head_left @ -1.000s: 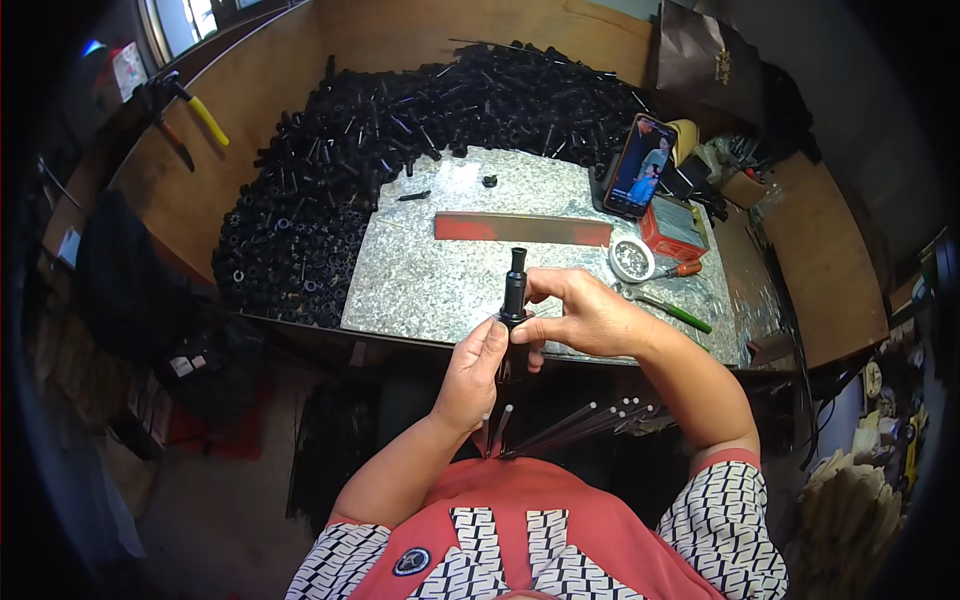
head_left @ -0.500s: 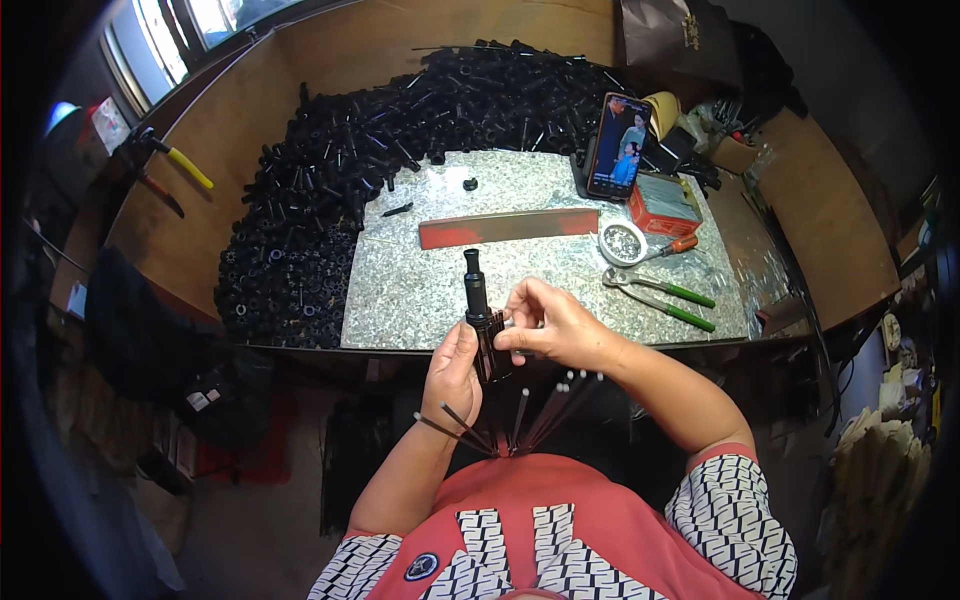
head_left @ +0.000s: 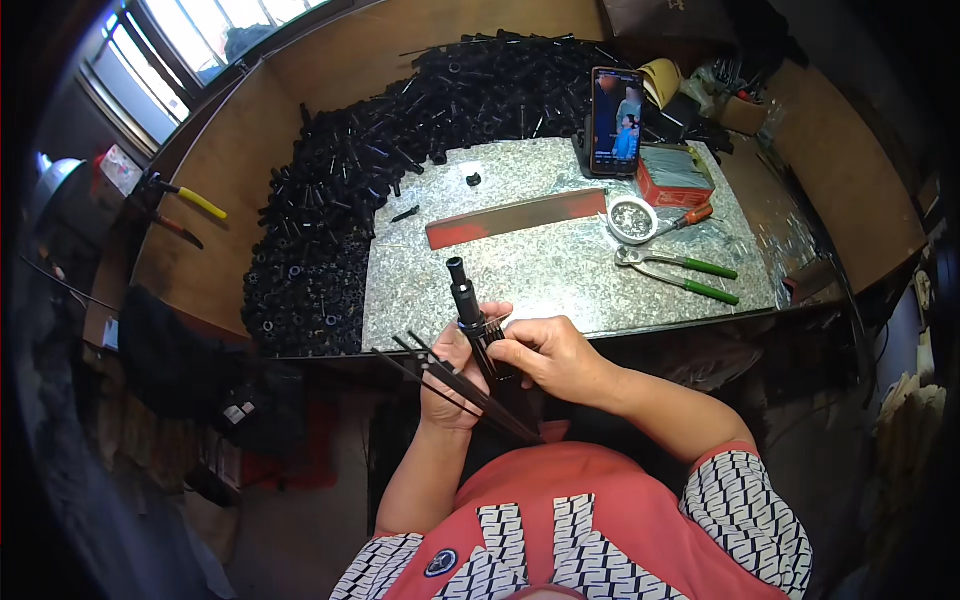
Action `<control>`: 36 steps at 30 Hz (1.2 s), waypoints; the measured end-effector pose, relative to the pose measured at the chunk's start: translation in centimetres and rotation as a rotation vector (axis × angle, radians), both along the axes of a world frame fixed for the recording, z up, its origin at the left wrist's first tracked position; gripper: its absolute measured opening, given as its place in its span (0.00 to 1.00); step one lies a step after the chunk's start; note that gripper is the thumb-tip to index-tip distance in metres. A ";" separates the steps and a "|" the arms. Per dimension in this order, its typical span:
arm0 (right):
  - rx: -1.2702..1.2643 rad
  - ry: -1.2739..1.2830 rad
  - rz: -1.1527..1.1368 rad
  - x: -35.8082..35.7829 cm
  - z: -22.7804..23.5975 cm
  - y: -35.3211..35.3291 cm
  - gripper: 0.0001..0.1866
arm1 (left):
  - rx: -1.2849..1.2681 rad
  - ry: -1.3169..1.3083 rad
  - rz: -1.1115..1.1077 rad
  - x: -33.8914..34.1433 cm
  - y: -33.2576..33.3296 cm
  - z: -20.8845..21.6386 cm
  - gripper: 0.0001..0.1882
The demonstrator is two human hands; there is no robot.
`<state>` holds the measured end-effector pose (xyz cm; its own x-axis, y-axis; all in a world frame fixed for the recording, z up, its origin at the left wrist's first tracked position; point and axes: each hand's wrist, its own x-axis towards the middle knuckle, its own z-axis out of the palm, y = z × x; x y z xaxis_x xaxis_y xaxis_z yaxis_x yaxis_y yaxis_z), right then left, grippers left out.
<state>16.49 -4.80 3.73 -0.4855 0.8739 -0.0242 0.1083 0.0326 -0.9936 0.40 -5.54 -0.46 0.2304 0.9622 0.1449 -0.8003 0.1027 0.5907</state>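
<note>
Over my lap, in front of the bench edge, I hold what looks like a black folding umbrella frame (head_left: 465, 303), its stepped tube end pointing up and leaning slightly left. My left hand (head_left: 446, 385) is wrapped round it from the left, with fingertips showing behind the tube. From the right, my right hand (head_left: 562, 362) presses thumb and bent fingers against the ribbed section below the tube. Something thin and wire-like shows between the hands, too small to name. Several thin dark rods (head_left: 455, 385) fan out toward the upper left, crossing in front of my left hand.
A speckled stone slab (head_left: 410, 290) carries a red-edged bar (head_left: 515, 219), green-handled pincers (head_left: 690, 278), a small white bowl (head_left: 632, 220), an orange-handled screwdriver (head_left: 690, 216), a red box (head_left: 675, 185) and a propped phone (head_left: 617, 125). Black tubular parts (head_left: 350, 160) heap behind and left, inside wooden walls.
The rods have swung from spreading upward to leaning left across my left hand. The tube end tips further left, and my right hand has its fingers closer in on the frame. The view has shifted slightly.
</note>
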 end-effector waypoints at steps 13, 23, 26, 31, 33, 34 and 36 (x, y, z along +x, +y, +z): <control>-0.115 0.092 0.013 0.2 -0.7 0.2 0.14 | 0.029 -0.027 -0.073 -0.7 0.0 -0.8 0.21; -0.076 0.169 0.114 0.4 -2.2 1.4 0.17 | 0.025 0.141 -0.111 -1.0 0.4 -0.7 0.27; -0.059 0.174 0.118 0.4 -1.7 1.3 0.16 | 0.017 0.086 -0.172 -0.8 0.6 0.1 0.29; -0.062 0.170 0.117 0.5 -1.6 1.5 0.15 | -0.007 -0.068 -0.194 -0.7 1.0 0.4 0.23; -0.068 0.163 0.106 0.5 -1.6 1.5 0.15 | -0.081 0.007 -0.168 -0.9 1.1 0.2 0.23; -0.067 0.161 0.104 0.4 -1.6 1.5 0.15 | -0.079 0.005 -0.170 -1.0 1.1 0.0 0.23; -0.051 0.162 0.114 0.4 -1.6 1.6 0.15 | -0.004 0.047 -0.148 -1.1 1.1 -0.2 0.37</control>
<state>16.86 -3.22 2.12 -0.5821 0.8129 0.0198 -0.0551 -0.0151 -0.9984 -0.65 -4.46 -0.70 0.3760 0.9180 0.1263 -0.7475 0.2199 0.6268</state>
